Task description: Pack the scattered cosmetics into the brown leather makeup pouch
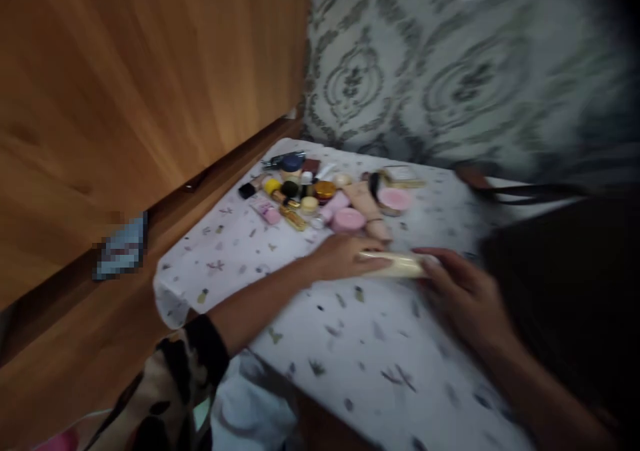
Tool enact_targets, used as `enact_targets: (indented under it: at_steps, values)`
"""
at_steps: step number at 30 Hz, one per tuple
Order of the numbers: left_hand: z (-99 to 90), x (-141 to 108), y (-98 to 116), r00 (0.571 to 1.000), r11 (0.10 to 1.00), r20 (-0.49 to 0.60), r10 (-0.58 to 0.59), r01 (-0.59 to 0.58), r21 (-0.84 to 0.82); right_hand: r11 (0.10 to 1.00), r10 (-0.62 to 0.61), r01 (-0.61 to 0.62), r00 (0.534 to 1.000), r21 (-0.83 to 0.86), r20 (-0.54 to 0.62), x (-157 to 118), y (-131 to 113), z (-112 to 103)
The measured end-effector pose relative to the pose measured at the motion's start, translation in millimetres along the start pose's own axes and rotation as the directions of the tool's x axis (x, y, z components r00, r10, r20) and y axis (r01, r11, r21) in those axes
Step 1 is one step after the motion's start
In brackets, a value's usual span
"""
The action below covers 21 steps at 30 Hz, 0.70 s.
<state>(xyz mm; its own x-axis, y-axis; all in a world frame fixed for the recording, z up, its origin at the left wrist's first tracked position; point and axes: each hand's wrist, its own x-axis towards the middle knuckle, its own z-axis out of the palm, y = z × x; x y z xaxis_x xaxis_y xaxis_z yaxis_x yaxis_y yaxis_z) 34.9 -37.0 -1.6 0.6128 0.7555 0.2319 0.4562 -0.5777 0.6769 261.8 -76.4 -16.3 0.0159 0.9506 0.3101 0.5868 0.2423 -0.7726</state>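
A pale yellow cosmetic tube (396, 264) lies sideways in the air just above the cloth, between my two hands. My left hand (341, 257) is closed around its left end. At the other end, the thumb and fingers of my right hand (463, 287) close on the tip, where a small whitish part shows; whether it is a cap I cannot tell. Just beyond my left hand lie a beige tube (367, 207) and a round pink jar (349, 220). Another pink jar (395, 199) stands farther right. Motion blurs the right hand.
Several small cosmetics, among them a yellow-capped bottle (273, 185), an amber jar (325, 189) and a pink tube (267, 211), crowd the far part of the patterned tablecloth (320, 364). Wooden furniture (150, 71) borders the left. A dark bag-like shape (560, 291) stands at right.
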Motion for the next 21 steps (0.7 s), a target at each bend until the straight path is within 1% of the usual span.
enact_targets:
  at_steps: [1, 2, 4, 6, 8, 10, 13, 15, 18, 21]
  values:
    - [-0.4, -1.7, -0.3, 1.000, 0.999, -0.015, 0.006, -0.006, -0.043, 0.985, 0.082, -0.081, 0.997, 0.156, 0.001, -0.3, -3.2, 1.5]
    - [-0.3, -3.0, -1.2, 1.000, 0.996, -0.012, 0.020, -0.020, -0.083, 0.956, 0.127, -0.125, 0.992, 0.266, 0.010, -0.3, -5.4, 3.5]
    - [0.9, -4.3, -3.3, 1.000, 0.983, -0.020, 0.022, -0.025, -0.180, 0.896, 0.179, -0.153, 0.984, 0.416, -0.024, 0.0, -6.6, 7.4]
    - [1.6, -4.5, -3.7, 0.999, 0.954, -0.016, -0.042, 0.036, -0.297, 0.831, 0.229, -0.181, 0.973, 0.526, -0.026, 0.0, -5.6, 10.2]
    - [0.9, -4.6, -2.2, 0.991, 0.895, 0.049, -0.128, 0.137, -0.424, 0.769, 0.245, -0.183, 0.969, 0.612, -0.018, -0.5, -4.7, 11.2]
    - [-0.9, -4.9, 0.0, 0.978, 0.844, 0.102, -0.184, 0.210, -0.493, 0.729, 0.241, -0.171, 0.970, 0.662, -0.015, -1.3, -5.0, 11.3]
    - [-3.7, -5.6, 2.0, 0.969, 0.795, 0.112, -0.222, 0.246, -0.555, 0.698, 0.195, -0.144, 0.981, 0.701, 0.008, -2.4, -6.9, 10.3]
    - [-4.9, -5.5, 2.2, 0.961, 0.748, 0.120, -0.247, 0.268, -0.607, 0.698, 0.132, -0.100, 0.991, 0.709, 0.010, -3.0, -8.6, 8.8]
    - [-6.1, -4.5, 1.9, 0.947, 0.666, 0.156, -0.282, 0.310, -0.679, 0.728, 0.038, -0.027, 0.999, 0.685, -0.002, -3.6, -11.2, 5.3]
    - [-7.5, -3.0, 3.0, 0.935, 0.623, 0.151, -0.321, 0.328, -0.710, 0.741, 0.006, -0.014, 1.000, 0.671, 0.014, -3.3, -12.3, 2.1]
